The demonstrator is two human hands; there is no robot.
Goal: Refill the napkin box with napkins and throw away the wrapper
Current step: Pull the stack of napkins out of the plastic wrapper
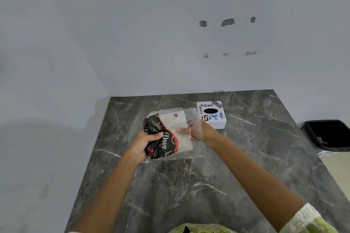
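Note:
A plastic napkin pack (pixel 170 134), black and red with "Dove" lettering and a cream panel, is held just above the dark marble counter (pixel 189 185). My left hand (pixel 145 143) is shut on its crumpled black left end. My right hand (pixel 200 132) reaches inside the clear open right end of the wrapper, fingers on the napkins. Just behind my right hand, on the counter, stands the white napkin box (pixel 212 114), covered in stickers and with a dark oval opening on top.
A black waste bin (pixel 327 135) stands on the floor past the counter's right edge. Grey walls close off the back and left of the counter. The front half of the marble top shows only my forearms.

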